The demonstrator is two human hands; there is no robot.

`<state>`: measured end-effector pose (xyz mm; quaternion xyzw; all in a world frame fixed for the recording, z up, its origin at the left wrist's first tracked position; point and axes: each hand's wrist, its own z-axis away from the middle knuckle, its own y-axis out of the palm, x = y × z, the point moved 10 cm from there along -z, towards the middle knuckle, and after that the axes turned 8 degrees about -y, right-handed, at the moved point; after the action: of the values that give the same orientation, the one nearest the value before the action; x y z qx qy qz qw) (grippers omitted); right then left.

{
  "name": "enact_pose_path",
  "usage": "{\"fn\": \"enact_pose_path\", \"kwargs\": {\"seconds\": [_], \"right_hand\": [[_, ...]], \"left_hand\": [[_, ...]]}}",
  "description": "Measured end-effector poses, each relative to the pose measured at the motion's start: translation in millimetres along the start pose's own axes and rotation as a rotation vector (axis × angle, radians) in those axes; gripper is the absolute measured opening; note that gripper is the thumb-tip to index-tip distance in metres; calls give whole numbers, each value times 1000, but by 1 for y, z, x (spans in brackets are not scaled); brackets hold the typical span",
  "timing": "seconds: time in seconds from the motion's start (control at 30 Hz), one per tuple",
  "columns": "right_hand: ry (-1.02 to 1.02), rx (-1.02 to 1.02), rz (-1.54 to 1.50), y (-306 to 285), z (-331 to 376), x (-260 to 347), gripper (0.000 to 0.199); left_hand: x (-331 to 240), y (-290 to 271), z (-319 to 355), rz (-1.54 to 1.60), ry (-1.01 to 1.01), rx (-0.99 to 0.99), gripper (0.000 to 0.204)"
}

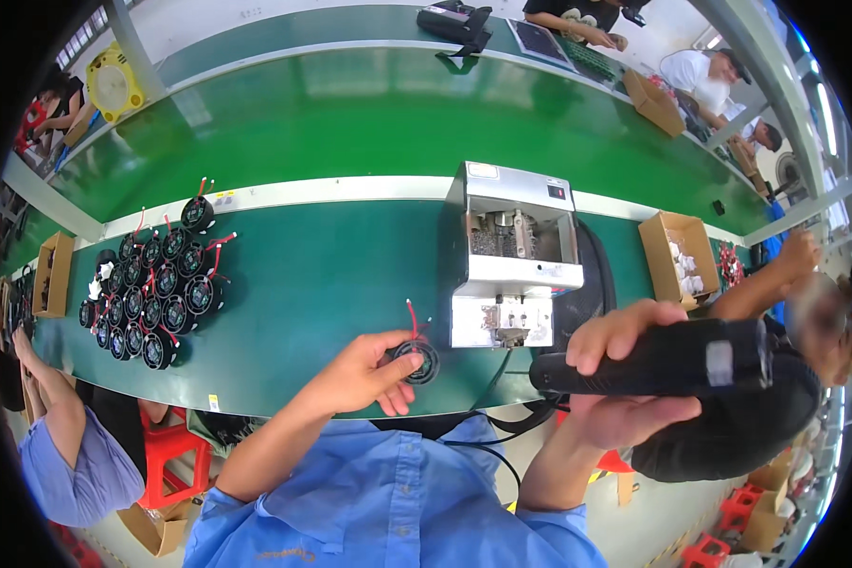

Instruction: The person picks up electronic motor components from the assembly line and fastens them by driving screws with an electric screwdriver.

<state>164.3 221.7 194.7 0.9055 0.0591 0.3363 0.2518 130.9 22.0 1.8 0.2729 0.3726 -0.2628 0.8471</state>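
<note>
My left hand (355, 374) pinches a round black part with red wires (420, 365) between thumb and fingers, over the table's near edge. The wires stick up from its far side, and the part looks like a small motor. Raised close to the camera, my right hand (618, 333) is closed around a long black device (648, 363) with a pale patch near its right end. What kind of device it is, I cannot make out. A grey-white bench machine (519, 275) with an open front stands beyond and between my hands.
Several similar round black parts (151, 293) with red wires are grouped on the green table (331, 275) at left. A cardboard box of white pieces (667, 260) stands at right. A co-worker's arm (767, 279) reaches in there; another person (80, 464) sits at left.
</note>
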Motion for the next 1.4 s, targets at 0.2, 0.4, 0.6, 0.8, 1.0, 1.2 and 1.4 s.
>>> {"fn": "enact_pose_path", "kwargs": {"seconds": [0.2, 0.4, 0.6, 0.8, 1.0, 1.2, 1.4], "right_hand": [[-122, 199, 216, 40, -23, 1, 95], [69, 112, 371, 33, -16, -39, 95], [-86, 36, 111, 31, 10, 9, 99], [8, 168, -47, 47, 30, 11, 55], [-1, 135, -5, 46, 37, 2, 64], [33, 113, -56, 46, 40, -8, 51], [34, 158, 6, 50, 41, -8, 57]], "left_hand": [[-7, 11, 1, 26, 21, -17, 37], [4, 9, 5, 116, 60, -68, 40], [5, 23, 1, 109, 60, -8, 37], [5, 33, -4, 58, 45, 0, 36], [3, 34, -6, 53, 45, -7, 35], [4, 33, -5, 63, 30, -8, 34], [3, 35, -6, 66, 29, 5, 34]]}}
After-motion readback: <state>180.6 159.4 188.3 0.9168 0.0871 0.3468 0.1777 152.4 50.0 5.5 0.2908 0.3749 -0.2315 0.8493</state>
